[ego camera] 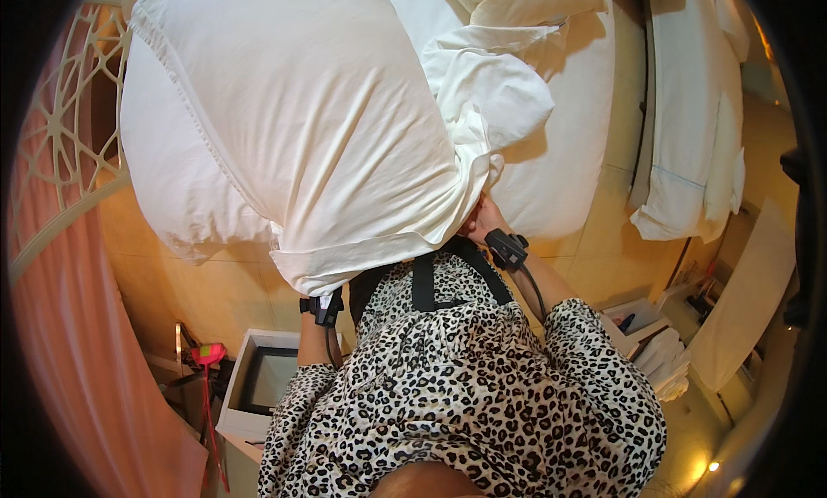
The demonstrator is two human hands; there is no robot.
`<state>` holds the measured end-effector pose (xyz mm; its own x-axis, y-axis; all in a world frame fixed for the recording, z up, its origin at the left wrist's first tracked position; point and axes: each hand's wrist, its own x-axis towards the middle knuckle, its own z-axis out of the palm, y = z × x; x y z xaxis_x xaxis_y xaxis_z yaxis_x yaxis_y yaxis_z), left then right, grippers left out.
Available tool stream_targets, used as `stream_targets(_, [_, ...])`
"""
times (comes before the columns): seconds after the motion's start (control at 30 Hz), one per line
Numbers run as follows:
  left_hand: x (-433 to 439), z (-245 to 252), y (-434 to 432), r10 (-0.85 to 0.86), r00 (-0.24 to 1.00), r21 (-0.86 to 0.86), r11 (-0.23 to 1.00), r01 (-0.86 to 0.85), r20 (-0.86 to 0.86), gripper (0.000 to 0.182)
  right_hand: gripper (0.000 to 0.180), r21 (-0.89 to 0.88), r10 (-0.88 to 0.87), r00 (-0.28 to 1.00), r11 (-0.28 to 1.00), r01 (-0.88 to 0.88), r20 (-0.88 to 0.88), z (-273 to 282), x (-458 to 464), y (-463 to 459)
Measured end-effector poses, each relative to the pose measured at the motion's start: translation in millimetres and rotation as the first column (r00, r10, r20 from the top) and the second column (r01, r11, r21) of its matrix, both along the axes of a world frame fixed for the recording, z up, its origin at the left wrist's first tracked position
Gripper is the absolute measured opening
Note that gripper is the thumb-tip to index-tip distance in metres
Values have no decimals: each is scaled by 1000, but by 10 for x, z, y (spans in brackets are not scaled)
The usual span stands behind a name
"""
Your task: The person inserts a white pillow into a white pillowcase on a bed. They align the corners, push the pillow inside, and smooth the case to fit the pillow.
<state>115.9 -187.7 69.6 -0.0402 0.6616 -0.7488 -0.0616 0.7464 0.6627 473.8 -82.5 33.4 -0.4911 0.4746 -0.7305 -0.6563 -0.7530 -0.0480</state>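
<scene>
A large white cloth cover (336, 129) spreads over the near part of a bed, with pull creases running toward its near right edge. At that edge my right hand (477, 220) grips the gathered fabric. My left hand is hidden under the cover's near left corner; only the wrist with its black strapped device shows. More white fabric (504, 91) lies bunched on the white-sheeted mattress (549, 201) at the right. Beyond it rests a cream pillow (530, 3).
A second bed with white linen (685, 129) stands at the right. A pink curtain (84, 343) and a white lattice panel (64, 123) are at the left. Below lies a white open box (242, 369) beside a pink object (208, 353). Folded white cloths (665, 362) sit lower right.
</scene>
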Motion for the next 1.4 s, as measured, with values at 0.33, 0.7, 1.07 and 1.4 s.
stream_targets(0.33, [44,69,-216,-62,998,-67,996,63,26,50,17,1,311,729,920,-393,610,170,-186,27])
stream_targets(0.7, [136,23,-219,-165,986,-68,984,167,33,49,33,142,-5,503,962,-234,864,-361,-280,-101])
stream_targets(1.07, [473,-339,180,-318,948,79,946,315,33,48,53,-198,134,-150,509,-837,979,-409,84,-113])
stream_targets(1.4, [470,-298,295,-377,926,105,922,373,28,48,42,4,156,451,943,-334,878,-404,-66,-54])
